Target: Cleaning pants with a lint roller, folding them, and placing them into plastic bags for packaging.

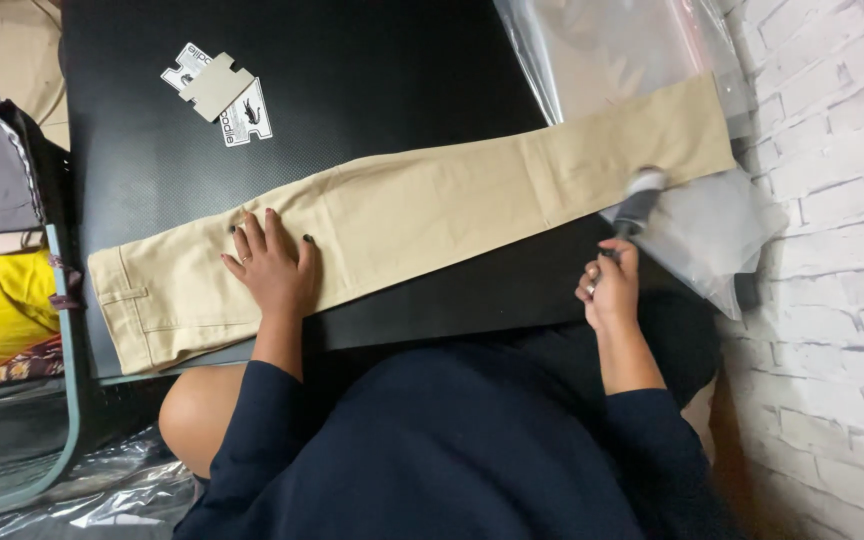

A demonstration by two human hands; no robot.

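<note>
1 pr beige trousers (402,215), 1 lint roller (637,205), 2 card tags (217,92), 2 clear plastic bags (722,235), 2 hands (272,265).

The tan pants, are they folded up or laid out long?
Laid out long. The tan pants stretch flat across the black table, legs stacked together, left hand pressing near the waist.

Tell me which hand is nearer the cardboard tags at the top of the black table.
Left. The left hand lies flat on the beige trousers, just below the cardboard tags. The right hand, gripping a lint roller, is far across the table.
</note>
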